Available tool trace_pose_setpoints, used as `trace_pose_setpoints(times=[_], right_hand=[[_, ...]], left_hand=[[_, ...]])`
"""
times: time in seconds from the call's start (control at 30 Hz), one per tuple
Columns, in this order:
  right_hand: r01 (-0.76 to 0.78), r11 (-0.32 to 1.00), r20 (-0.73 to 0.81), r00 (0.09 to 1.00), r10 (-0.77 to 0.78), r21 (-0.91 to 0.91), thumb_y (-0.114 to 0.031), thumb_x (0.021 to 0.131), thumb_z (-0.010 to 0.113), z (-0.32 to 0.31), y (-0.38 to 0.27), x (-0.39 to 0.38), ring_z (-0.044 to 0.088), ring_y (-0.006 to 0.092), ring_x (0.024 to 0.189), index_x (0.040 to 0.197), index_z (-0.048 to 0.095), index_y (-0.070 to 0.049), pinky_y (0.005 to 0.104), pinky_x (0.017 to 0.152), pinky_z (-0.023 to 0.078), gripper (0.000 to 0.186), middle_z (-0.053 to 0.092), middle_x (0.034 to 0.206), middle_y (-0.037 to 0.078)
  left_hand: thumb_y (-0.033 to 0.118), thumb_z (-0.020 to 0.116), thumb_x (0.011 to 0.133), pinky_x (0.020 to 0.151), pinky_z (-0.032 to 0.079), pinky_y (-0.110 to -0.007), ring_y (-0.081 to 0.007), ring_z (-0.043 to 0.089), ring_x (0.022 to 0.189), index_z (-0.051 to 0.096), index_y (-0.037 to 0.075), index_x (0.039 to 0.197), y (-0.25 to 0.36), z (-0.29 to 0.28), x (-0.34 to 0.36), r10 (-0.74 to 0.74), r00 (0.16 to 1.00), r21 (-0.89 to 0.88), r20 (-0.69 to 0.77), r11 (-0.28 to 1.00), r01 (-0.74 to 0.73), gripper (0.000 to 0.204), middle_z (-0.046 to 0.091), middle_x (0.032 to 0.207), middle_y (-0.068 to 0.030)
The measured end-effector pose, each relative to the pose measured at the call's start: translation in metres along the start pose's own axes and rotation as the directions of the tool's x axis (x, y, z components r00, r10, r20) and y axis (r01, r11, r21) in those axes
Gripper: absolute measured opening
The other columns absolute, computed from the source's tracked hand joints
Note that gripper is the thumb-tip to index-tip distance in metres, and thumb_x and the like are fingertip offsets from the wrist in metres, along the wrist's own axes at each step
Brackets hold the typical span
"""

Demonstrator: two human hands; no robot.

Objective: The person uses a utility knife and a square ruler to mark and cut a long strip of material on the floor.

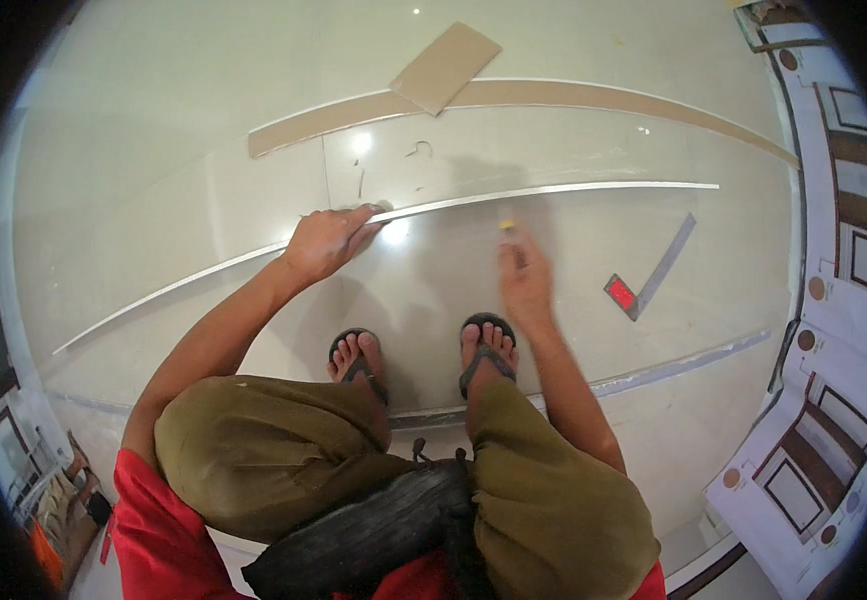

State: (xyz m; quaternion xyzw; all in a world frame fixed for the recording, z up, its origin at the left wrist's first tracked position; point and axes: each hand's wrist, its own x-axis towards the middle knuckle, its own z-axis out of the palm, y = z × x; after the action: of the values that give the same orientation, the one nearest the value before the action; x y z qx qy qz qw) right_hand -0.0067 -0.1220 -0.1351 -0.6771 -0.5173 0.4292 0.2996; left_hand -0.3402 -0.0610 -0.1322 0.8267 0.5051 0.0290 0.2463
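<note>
From where I stand, the white strip starts far off at the left and runs across the pale floor, passing just beyond the sandalled feet. I can't tell whether its whole length lies flat. The left hand has it near the middle, fingers closed over it and pinching, their tips partly hidden. I'd say that grip should stay firm and close to wherever the other hand works, so the long ends don't swing or twist.

Farther out, a card piece lies across a brown plank.

The right hand is next, just short of the strip and apart from it. Its fingers are curled in, seemingly pinching a small yellow-tipped tool; blur hides what kind. A light, steady hold square to the strip would serve best, to my eye, with the other fingers kept out of its path.

Rightmost on the floor, a red-handled square lies near, untouched, handy for truing a line.
</note>
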Motion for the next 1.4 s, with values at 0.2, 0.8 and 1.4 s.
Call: trace_pose_setpoints(times=[0.2, 0.8, 1.4], right_hand=[[-0.178, 0.979, 0.05, 0.984, 0.173, 0.099, -0.021, 0.11, 0.057, -0.006, -0.003, 0.002, 0.062, 0.0134, 0.074, 0.149, 0.06, -0.005, 0.0344, 0.071, 0.055, 0.043, 0.069, 0.088, 0.005], [-0.265, 0.864, -0.187, 0.91, 0.371, 0.429, -0.031, 0.112, 0.057, -0.104, 0.011, 0.037, 0.049, 0.0038, 0.058, 0.153, 0.058, -0.014, 0.0235, 0.046, 0.04, 0.045, 0.06, 0.083, -0.001], [-0.14, 0.895, -0.355, 0.883, 0.306, 0.423, -0.028, 0.112, 0.057, -0.146, 0.021, 0.056, 0.053, 0.0065, 0.056, 0.156, 0.056, -0.015, 0.0245, 0.044, 0.042, 0.045, 0.066, 0.084, 0.001]], left_hand=[[0.035, 0.06, 0.108, 0.067, 0.059, -0.053, -0.0411, 0.073, 0.079, 0.063, 0.02, 0.134, 0.003, -0.001, 0.0, -0.002, 1.0, -0.028, 0.0, 1.0, 0.002, 0.03, 0.078, 0.103, -0.0137], [0.033, 0.059, 0.108, 0.071, 0.059, -0.054, -0.0416, 0.073, 0.083, 0.064, 0.018, 0.134, 0.015, -0.017, 0.004, -0.086, 0.991, -0.011, 0.104, 0.996, 0.088, 0.03, 0.077, 0.107, -0.0141], [0.031, 0.061, 0.107, 0.073, 0.059, -0.054, -0.0423, 0.073, 0.084, 0.065, 0.014, 0.131, 0.005, -0.005, 0.003, -0.073, 0.993, 0.052, 0.097, 0.996, 0.068, 0.03, 0.077, 0.105, -0.0149]])
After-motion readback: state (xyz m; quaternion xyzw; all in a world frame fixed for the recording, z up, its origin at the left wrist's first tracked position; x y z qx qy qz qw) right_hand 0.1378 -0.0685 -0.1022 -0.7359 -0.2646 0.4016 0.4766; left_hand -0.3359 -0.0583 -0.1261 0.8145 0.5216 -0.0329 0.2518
